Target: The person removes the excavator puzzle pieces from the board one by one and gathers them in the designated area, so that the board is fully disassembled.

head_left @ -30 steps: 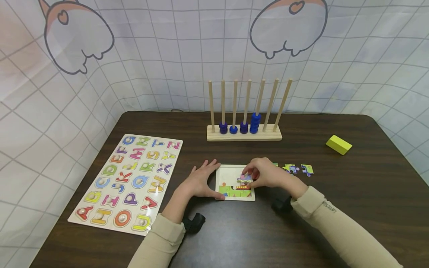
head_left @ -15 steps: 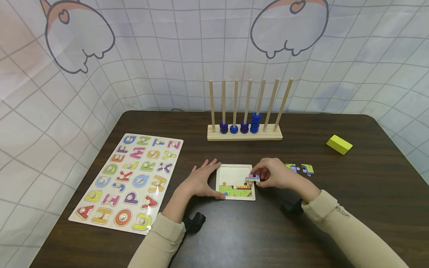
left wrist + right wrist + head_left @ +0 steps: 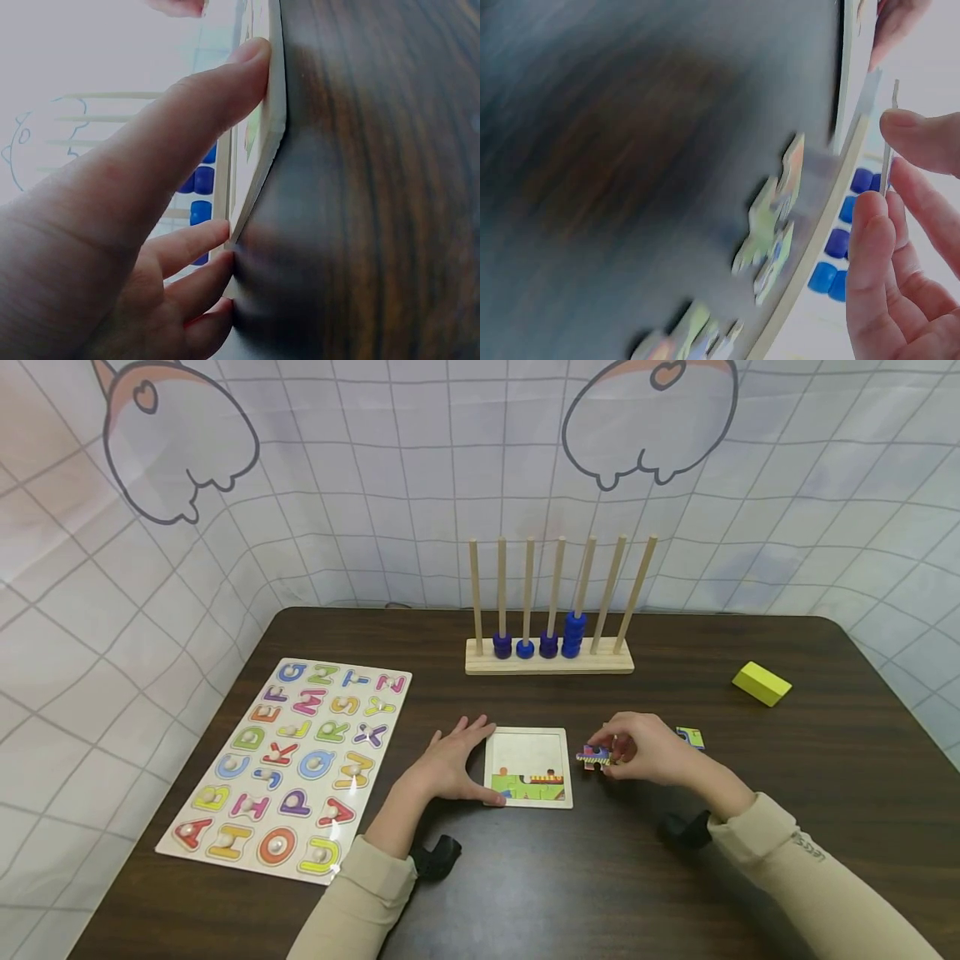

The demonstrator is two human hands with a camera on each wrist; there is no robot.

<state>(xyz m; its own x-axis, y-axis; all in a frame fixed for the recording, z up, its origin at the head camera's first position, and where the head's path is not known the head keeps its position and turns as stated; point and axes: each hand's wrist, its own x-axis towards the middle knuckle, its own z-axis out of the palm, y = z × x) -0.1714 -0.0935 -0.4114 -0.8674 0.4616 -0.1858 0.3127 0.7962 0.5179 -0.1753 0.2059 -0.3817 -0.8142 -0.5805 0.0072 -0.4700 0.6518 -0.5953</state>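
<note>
In the head view a small square puzzle board [image 3: 527, 752] lies on the table, its lower part filled with green and orange pieces. My left hand [image 3: 448, 767] rests at its left side, thumb on the near edge and spread fingers at the far corner. In the left wrist view the thumb [image 3: 202, 101] presses the wooden rim. My right hand [image 3: 648, 750] pinches a purple-and-pink puzzle piece [image 3: 592, 756] just right of the board. The right wrist view shows that piece [image 3: 889, 142] edge-on between thumb and fingers, above the table.
Loose puzzle pieces [image 3: 765, 225] lie on the table below my right hand; one loose piece [image 3: 692, 737] shows beyond it. A letter board [image 3: 288, 768] is at left. A peg rack [image 3: 549, 667] with blue beads stands behind, and a yellow block [image 3: 761, 683] lies at right.
My right hand has moved right, carrying the puzzle piece off from above the board to beside it. It now covers part of the loose pieces. My left hand stays put.
</note>
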